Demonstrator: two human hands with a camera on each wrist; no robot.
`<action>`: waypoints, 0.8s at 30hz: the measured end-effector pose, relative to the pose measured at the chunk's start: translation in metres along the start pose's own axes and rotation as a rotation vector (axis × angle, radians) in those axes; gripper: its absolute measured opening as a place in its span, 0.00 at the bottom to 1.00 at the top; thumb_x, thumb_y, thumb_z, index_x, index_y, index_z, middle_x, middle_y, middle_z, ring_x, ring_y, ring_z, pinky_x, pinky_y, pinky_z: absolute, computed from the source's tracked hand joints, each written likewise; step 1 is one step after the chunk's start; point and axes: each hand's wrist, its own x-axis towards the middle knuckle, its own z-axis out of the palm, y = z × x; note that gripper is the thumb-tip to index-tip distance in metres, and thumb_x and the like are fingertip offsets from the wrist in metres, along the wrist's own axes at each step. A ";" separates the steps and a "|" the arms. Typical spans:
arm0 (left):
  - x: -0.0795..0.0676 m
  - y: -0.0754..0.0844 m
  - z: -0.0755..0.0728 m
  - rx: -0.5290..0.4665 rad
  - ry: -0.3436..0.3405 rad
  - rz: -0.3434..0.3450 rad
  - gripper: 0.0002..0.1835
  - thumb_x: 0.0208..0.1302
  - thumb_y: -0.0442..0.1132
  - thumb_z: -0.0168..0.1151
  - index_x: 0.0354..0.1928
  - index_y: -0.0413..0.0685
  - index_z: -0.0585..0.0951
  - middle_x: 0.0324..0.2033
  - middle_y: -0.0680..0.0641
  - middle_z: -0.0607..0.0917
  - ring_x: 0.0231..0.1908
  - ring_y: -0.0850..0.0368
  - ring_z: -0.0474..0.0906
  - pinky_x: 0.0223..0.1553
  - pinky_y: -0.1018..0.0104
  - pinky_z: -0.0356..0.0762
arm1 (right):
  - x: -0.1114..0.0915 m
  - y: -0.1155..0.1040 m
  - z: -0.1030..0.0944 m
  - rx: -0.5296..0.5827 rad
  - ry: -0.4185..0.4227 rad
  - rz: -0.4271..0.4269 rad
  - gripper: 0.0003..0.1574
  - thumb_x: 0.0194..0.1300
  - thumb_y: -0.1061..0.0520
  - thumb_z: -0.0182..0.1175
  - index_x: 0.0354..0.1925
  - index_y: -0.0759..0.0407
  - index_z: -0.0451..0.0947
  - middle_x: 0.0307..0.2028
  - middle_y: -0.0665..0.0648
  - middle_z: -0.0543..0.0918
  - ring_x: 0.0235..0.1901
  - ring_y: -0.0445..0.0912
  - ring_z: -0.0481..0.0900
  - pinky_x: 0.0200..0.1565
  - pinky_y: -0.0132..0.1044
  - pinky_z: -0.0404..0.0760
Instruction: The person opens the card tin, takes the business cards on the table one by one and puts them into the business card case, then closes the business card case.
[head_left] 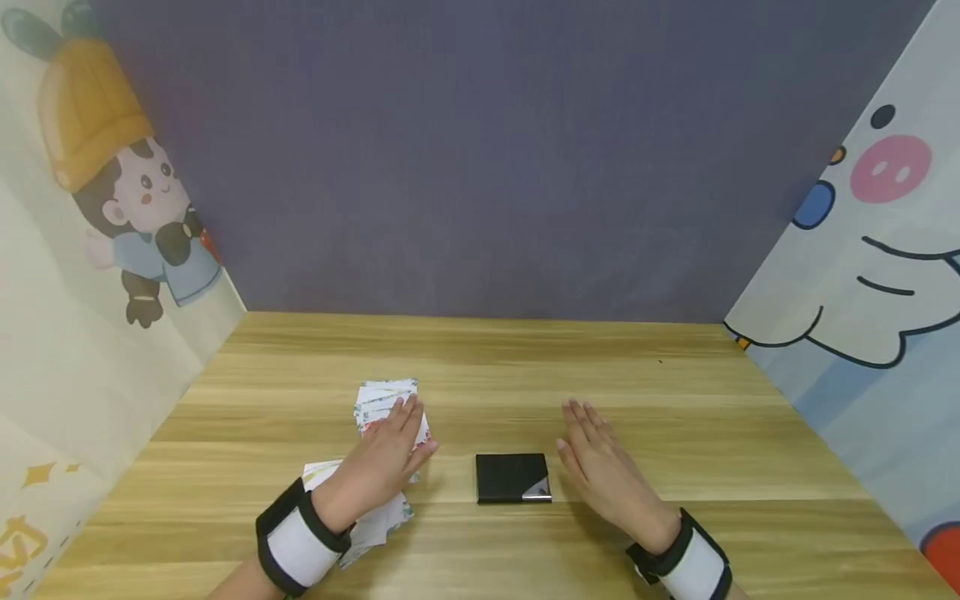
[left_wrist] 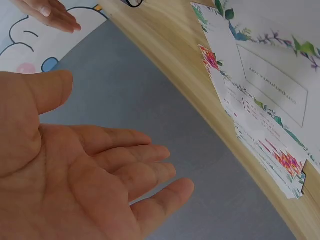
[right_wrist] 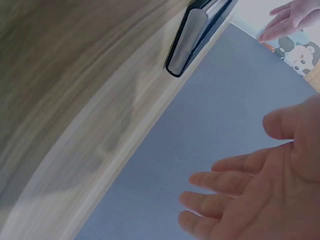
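My left hand [head_left: 382, 462] hovers over scattered white cards [head_left: 386, 390] with floral edges, fingers straight and holding nothing. In the left wrist view its palm [left_wrist: 75, 170] faces the camera, apart from the cards [left_wrist: 272, 80], which carry flowers and small print. My right hand [head_left: 607, 467] is held above the table, to the right of a black card case [head_left: 510, 478] with a silver corner. The right wrist view shows that palm [right_wrist: 260, 200] bare, with the case [right_wrist: 187, 45] lying apart from it on the wood. Part of the cards is hidden under my left hand and wrist.
The wooden table [head_left: 525, 358] meets a grey-blue panel [head_left: 480, 167] at its back. Cartoon-printed walls stand at the left [head_left: 67, 350] and the right [head_left: 892, 300]. Each wrist wears a black and white band [head_left: 303, 542].
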 end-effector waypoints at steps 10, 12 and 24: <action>-0.002 0.000 -0.001 -0.009 -0.042 -0.005 0.34 0.67 0.51 0.46 0.62 0.28 0.59 0.65 0.30 0.57 0.64 0.36 0.51 0.60 0.40 0.59 | 0.001 0.000 0.010 0.001 -0.003 -0.060 0.34 0.63 0.51 0.55 0.59 0.73 0.61 0.57 0.76 0.69 0.58 0.65 0.63 0.56 0.61 0.66; -0.001 0.000 -0.001 -0.014 -0.055 -0.012 0.34 0.66 0.51 0.47 0.62 0.28 0.60 0.65 0.30 0.59 0.63 0.34 0.53 0.60 0.39 0.59 | 0.001 0.000 0.012 0.003 -0.009 -0.079 0.33 0.61 0.52 0.57 0.57 0.72 0.65 0.55 0.75 0.71 0.56 0.65 0.66 0.55 0.60 0.68; 0.004 0.012 0.016 -0.006 -0.095 0.177 0.29 0.57 0.46 0.60 0.53 0.30 0.71 0.51 0.32 0.77 0.50 0.40 0.73 0.51 0.49 0.74 | 0.001 -0.009 0.014 0.082 -0.196 -0.104 0.39 0.52 0.47 0.65 0.55 0.69 0.68 0.53 0.69 0.75 0.52 0.58 0.72 0.52 0.53 0.74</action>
